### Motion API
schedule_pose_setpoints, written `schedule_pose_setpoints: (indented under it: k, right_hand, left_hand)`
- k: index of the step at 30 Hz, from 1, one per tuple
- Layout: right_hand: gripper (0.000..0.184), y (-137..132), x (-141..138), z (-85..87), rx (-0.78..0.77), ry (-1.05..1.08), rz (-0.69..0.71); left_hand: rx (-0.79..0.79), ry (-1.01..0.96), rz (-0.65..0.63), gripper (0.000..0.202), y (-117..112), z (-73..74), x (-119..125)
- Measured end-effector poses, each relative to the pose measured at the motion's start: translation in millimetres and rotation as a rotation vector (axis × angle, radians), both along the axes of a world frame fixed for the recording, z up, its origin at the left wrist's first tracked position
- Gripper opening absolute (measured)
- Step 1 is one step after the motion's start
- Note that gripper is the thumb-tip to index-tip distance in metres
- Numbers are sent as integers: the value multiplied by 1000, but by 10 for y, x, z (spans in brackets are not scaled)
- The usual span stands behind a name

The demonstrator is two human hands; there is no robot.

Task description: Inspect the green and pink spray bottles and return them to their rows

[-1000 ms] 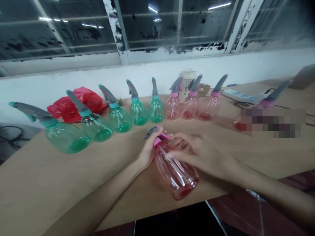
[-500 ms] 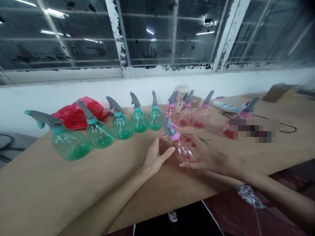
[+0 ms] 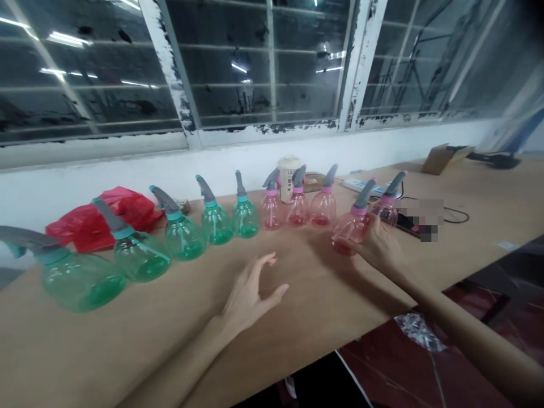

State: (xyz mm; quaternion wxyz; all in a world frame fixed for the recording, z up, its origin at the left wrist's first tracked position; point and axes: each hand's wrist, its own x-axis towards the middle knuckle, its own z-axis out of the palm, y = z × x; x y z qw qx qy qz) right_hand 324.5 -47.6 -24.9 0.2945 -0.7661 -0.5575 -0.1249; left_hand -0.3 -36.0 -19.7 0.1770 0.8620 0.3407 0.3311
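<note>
My right hand (image 3: 381,249) is wrapped round the body of a pink spray bottle (image 3: 346,229) with a grey trigger head, close to the tabletop. Just behind it stands another pink spray bottle (image 3: 389,211), partly hidden by my fingers. My left hand (image 3: 250,292) hovers over the middle of the table, its fingers apart and nothing in them. Farther back, a row of three pink spray bottles (image 3: 323,207) stands beside several green spray bottles (image 3: 216,224), which curve away to the left. Each bottle has a little coloured tint pooled at its base.
Behind the green bottles lies a red plastic bag (image 3: 106,218). A paper cup (image 3: 289,170) stands behind the pink row. On the right are a power strip (image 3: 361,187), a black cable (image 3: 457,211), a partly blurred phone-like item (image 3: 410,225) and a cardboard box (image 3: 442,160).
My right hand has carried the pink spray bottle rightward, away from my left hand, to beside the far-right pink bottle. My left hand stays open. The view has shifted to the right.
</note>
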Motion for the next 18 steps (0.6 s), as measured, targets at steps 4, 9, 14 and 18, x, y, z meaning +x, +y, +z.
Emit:
schedule_pose_setpoints:
  k: [4, 9, 14, 18]
  right_hand:
    - [70, 89, 61, 71, -40, -132, -146]
    - [67, 190, 95, 112, -69, -123, -204]
    - [62, 302, 115, 171, -115, -99, -234]
    - [67, 409, 135, 195, -152, -72, -247]
  left_hand:
    - [-8, 1, 30, 46, 7, 7, 1]
    - [-2, 5, 38, 44, 22, 1, 8]
    - [-20, 18, 25, 43, 40, -3, 6]
    - [-27, 32, 12, 44, 40, -9, -7]
